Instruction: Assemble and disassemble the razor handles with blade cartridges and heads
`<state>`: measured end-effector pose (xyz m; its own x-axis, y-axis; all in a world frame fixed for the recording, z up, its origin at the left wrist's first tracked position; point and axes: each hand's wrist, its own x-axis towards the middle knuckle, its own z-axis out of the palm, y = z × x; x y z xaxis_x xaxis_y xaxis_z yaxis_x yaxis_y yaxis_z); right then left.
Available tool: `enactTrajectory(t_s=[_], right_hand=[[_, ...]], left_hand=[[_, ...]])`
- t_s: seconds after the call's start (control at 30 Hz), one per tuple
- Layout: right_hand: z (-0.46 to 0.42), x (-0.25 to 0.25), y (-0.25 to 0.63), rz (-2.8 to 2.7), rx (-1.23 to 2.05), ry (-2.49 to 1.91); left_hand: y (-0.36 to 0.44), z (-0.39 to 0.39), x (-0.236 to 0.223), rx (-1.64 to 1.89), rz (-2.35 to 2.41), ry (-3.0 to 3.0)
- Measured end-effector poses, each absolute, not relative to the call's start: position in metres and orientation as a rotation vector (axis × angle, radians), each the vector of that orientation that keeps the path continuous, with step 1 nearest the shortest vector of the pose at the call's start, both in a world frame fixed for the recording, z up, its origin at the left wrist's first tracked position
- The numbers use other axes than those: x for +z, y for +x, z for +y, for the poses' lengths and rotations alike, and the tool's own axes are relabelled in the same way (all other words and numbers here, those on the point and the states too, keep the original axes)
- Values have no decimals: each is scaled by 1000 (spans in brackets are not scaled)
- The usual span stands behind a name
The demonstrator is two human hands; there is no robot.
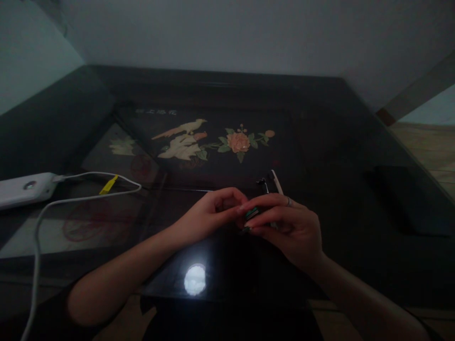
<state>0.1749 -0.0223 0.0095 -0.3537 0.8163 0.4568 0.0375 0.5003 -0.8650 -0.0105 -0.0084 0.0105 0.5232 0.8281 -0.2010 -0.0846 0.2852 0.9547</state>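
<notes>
My left hand (216, 211) and my right hand (289, 226) meet above the dark table. Between their fingertips is a small dark piece with green on it (252, 212); its kind is too dim to tell. Fingers of both hands are pinched around it, the left from its left side and the right from its right. The right hand wears a ring (289, 202). Just beyond the right hand, a pale curved strip (277, 181) and a small black part with a thin white wire (262, 182) stick up, partly hidden by the fingers.
A white power-strip-like device (24, 189) lies at the left, with a white cable (38, 237) and a yellow tag (108, 185) on it. A dark flat object (408, 199) rests at the right. The glossy table (320, 128) shows bird and flower decoration and reflects a light.
</notes>
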Motion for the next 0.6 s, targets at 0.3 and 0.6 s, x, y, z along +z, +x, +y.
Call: enactTrajectory(t_s=[0.3, 0.6], right_hand=[[-18, 3, 178, -2029, 306, -683], [-17, 0, 174, -2184, 88, -625]], left_hand=[[-15, -4, 11, 670, 871, 1199], [-14, -7, 8, 663, 863, 1178]])
